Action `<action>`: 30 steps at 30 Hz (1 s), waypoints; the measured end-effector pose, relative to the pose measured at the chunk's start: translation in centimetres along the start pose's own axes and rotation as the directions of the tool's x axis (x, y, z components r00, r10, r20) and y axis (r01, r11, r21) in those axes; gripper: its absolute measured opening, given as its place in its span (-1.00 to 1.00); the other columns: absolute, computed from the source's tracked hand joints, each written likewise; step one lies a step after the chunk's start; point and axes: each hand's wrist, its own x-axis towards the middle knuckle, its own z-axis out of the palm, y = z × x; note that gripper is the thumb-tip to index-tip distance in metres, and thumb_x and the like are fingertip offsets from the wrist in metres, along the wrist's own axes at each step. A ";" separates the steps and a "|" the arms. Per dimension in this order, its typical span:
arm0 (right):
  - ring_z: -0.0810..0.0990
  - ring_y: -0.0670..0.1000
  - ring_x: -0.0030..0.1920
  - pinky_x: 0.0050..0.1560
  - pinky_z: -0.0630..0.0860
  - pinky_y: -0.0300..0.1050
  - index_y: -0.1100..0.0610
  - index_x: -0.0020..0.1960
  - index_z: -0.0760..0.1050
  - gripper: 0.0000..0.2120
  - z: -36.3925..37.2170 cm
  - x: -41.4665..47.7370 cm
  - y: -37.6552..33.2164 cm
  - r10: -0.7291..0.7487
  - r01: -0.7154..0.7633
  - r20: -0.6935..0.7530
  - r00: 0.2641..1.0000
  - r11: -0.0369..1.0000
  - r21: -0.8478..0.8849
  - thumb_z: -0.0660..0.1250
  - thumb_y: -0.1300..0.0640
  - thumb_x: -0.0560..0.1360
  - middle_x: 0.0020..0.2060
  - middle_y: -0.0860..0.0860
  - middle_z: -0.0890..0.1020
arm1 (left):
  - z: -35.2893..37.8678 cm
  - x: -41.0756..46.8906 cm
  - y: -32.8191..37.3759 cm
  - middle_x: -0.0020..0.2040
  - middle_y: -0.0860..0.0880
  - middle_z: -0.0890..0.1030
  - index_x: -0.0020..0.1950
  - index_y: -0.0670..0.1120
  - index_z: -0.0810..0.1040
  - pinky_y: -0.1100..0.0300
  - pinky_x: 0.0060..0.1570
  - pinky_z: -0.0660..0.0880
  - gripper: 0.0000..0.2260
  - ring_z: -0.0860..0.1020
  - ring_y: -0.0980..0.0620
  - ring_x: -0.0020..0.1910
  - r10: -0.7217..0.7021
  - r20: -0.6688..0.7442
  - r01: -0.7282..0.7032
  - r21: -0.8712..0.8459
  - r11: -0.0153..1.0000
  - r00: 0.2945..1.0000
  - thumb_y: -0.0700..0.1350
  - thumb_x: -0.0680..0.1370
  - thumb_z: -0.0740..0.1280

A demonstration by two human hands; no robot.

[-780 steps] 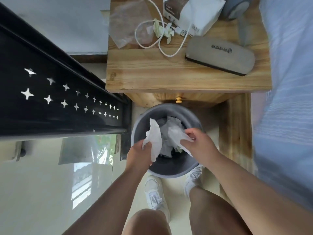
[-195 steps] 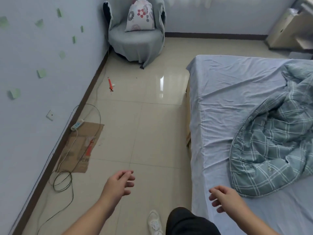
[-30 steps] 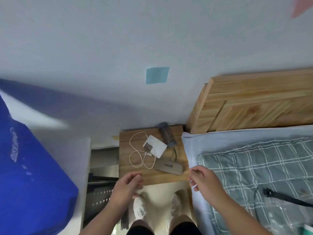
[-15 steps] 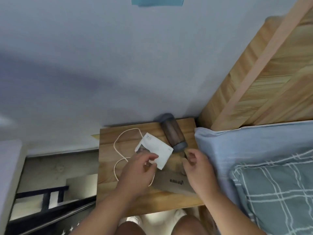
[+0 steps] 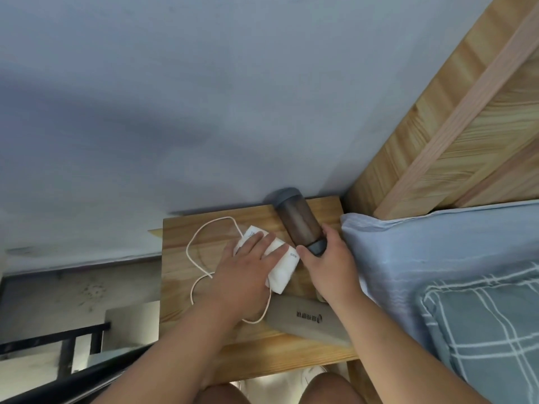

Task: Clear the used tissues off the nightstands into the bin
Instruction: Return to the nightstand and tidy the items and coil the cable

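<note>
The wooden nightstand point(image 5: 178, 290) stands against the wall beside the bed. My left hand point(image 5: 245, 275) lies over a white tissue packet point(image 5: 281, 272), with the fingers stretched across its top and the thumb at its near edge. My right hand point(image 5: 329, 266) is closed around the near end of a dark bottle point(image 5: 297, 223) with a grey cap. A white cable point(image 5: 191, 243) loops on the wood and passes under my left hand. A grey glasses case point(image 5: 306, 319) lies near the front edge. I see no loose tissue and no bin.
The bed is at the right, with a blue pillow point(image 5: 423, 252) touching the nightstand, a plaid quilt point(image 5: 481, 330) and a wooden headboard point(image 5: 452, 126). A black metal frame point(image 5: 58, 345) stands lower left. My knees show below the nightstand's front edge.
The view has closed in on the nightstand. My left hand has settled flat over the white packet, and my right hand has taken hold of the dark bottle.
</note>
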 end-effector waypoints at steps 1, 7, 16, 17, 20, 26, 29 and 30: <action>0.60 0.00 0.19 0.10 0.52 -0.14 0.02 0.45 0.44 -0.39 -0.2 0.0 -0.1 0.001 -0.001 -0.006 1.000 1.000 0.016 0.53 -0.05 0.46 0.17 -0.06 0.61 | -0.2 0.0 -0.1 0.75 0.07 -0.03 0.71 0.24 -0.05 -0.22 0.58 0.04 -0.18 -0.06 -0.03 0.71 -0.019 0.014 0.019 0.000 1.000 1.000 0.01 0.54 0.31; 0.52 -0.13 0.14 0.07 0.51 -0.24 -0.08 0.42 0.41 -0.39 -2.8 -1.0 -1.6 -0.063 0.063 -0.081 0.995 0.998 -0.006 0.55 -0.09 0.44 0.20 -0.10 0.55 | -1.7 -0.2 -0.1 0.71 0.04 0.10 0.70 0.21 0.05 -0.18 0.43 0.27 -0.31 0.03 -0.05 0.66 -0.177 0.033 0.179 -0.089 0.980 0.984 0.21 0.53 -0.02; 0.55 0.12 0.22 0.17 0.49 -0.09 0.07 0.39 0.48 -0.43 -8.5 0.9 -6.5 -0.356 0.302 -0.250 0.900 0.925 -0.229 0.57 0.03 0.44 0.21 0.08 0.58 | -1.4 0.0 0.1 0.62 -0.05 0.17 0.70 0.16 0.03 -0.10 0.36 0.39 -0.13 0.13 -0.12 0.62 -0.208 -0.022 0.208 0.002 0.978 0.978 0.39 0.50 0.32; 0.53 0.14 0.25 0.22 0.48 -0.06 0.10 0.43 0.48 -0.42 -8.7 1.3 -6.8 -0.379 0.314 -0.247 0.892 0.912 -0.265 0.55 0.04 0.46 0.23 0.11 0.57 | -1.4 0.1 0.0 0.62 -0.06 0.18 0.71 0.15 0.02 -0.08 0.36 0.42 -0.13 0.14 -0.12 0.62 -0.212 -0.032 0.212 0.004 0.977 0.977 0.36 0.51 0.33; 0.51 0.22 0.27 0.29 0.49 0.07 0.14 0.51 0.45 -0.38 -8.4 2.1 -7.1 -0.418 0.325 -0.216 0.882 0.873 -0.362 0.51 0.07 0.50 0.25 0.17 0.55 | -1.5 0.3 0.0 0.61 -0.08 0.19 0.72 0.13 0.01 -0.05 0.31 0.48 -0.14 0.19 -0.12 0.61 -0.237 -0.038 0.237 0.010 0.971 0.971 0.32 0.53 0.35; 0.46 0.30 0.30 0.33 0.47 0.21 0.14 0.57 0.38 -0.32 -6.9 3.7 -6.2 -0.319 0.241 -0.129 0.939 0.879 -0.412 0.50 0.05 0.51 0.30 0.20 0.55 | -1.6 1.4 -0.2 0.61 -0.14 0.24 0.72 0.12 -0.14 -0.19 0.38 0.30 -0.08 0.24 -0.17 0.56 -0.260 0.026 0.254 0.137 0.957 0.965 0.24 0.53 0.34; 0.47 0.28 0.29 0.31 0.47 0.16 0.11 0.56 0.40 -0.32 -6.4 3.7 -5.9 -0.288 0.231 -0.090 0.953 0.887 -0.400 0.52 0.01 0.50 0.28 0.18 0.55 | -1.7 1.6 -0.4 0.55 -0.15 0.37 0.72 0.11 -0.12 -0.27 0.47 0.18 -0.09 0.34 -0.20 0.51 -0.267 -0.011 0.265 0.167 0.950 0.964 0.33 0.52 0.29; 0.48 0.28 0.27 0.28 0.49 0.14 0.10 0.55 0.41 -0.32 -6.3 3.6 -5.9 -0.294 0.236 -0.088 0.952 0.885 -0.400 0.52 0.01 0.49 0.27 0.17 0.55 | -1.8 1.7 -0.4 0.53 -0.17 0.39 0.72 0.11 -0.13 -0.31 0.52 0.11 -0.07 0.37 -0.21 0.50 -0.269 -0.025 0.269 0.176 0.947 0.963 0.36 0.51 0.27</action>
